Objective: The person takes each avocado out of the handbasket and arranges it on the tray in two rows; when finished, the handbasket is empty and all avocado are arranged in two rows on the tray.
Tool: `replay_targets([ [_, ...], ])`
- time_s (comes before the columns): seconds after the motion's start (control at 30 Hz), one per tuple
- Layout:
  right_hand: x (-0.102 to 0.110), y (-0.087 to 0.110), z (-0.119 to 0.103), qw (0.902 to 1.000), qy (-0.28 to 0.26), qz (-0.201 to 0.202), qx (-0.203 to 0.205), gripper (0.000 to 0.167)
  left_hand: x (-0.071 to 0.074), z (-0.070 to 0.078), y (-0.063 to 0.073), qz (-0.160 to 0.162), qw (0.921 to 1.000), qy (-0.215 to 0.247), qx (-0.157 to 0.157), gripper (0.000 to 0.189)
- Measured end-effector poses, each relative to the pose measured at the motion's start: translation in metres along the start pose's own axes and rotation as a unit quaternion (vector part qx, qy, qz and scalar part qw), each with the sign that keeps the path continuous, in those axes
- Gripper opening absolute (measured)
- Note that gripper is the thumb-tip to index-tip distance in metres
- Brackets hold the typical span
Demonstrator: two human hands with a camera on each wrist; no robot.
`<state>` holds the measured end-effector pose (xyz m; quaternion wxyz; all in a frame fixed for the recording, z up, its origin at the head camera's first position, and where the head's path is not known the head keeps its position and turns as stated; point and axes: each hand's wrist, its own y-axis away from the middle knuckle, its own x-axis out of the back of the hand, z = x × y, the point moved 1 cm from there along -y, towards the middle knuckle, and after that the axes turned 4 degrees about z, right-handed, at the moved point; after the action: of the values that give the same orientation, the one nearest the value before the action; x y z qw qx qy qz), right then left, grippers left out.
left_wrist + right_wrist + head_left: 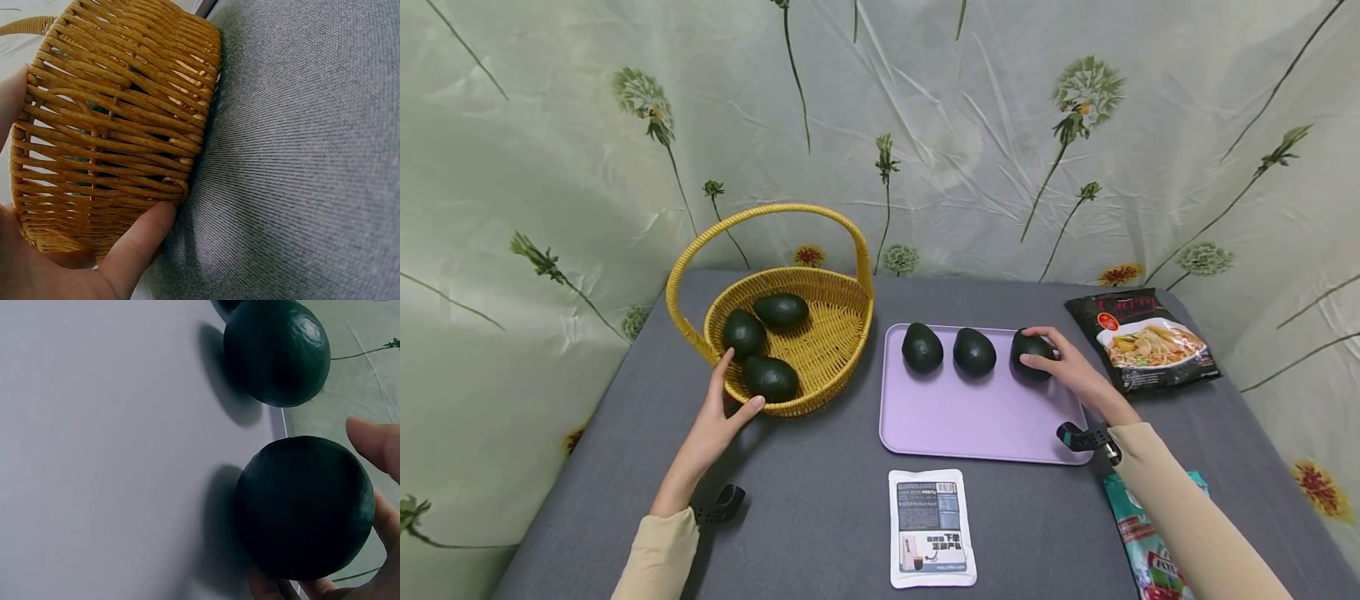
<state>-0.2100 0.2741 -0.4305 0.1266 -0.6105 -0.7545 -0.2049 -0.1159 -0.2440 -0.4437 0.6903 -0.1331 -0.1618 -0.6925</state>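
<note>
A yellow wicker basket (838, 367) with a tall arched handle holds three dark green avocados, one of them an avocado (781, 311) by the far wall. My left hand (711, 429) holds the basket's near left rim. In the left wrist view its thumb and fingers spread over the woven side (119, 144). On a lilac tray (977, 421), three more avocados line the far edge. My right hand (1071, 371) has its thumb and fingers around the rightmost avocado (306, 509). The middle avocado (974, 352) sits beside it.
A black noodle packet (1150, 342) lies right of the tray. Nearer the front is a white printed pouch (932, 529). A teal packet (1150, 542) is partly under my right forearm. Behind the grey tabletop (820, 500) hangs a floral curtain (955, 167).
</note>
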Motion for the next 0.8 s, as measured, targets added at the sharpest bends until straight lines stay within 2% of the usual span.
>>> replay_targets([
  [0.8,0.0049,-0.0004,-0.0042,0.9998,0.009,0.007,0.015,0.053,-0.0006,-0.0008,-0.0007,0.003,1.0,-0.007,0.002,0.088],
])
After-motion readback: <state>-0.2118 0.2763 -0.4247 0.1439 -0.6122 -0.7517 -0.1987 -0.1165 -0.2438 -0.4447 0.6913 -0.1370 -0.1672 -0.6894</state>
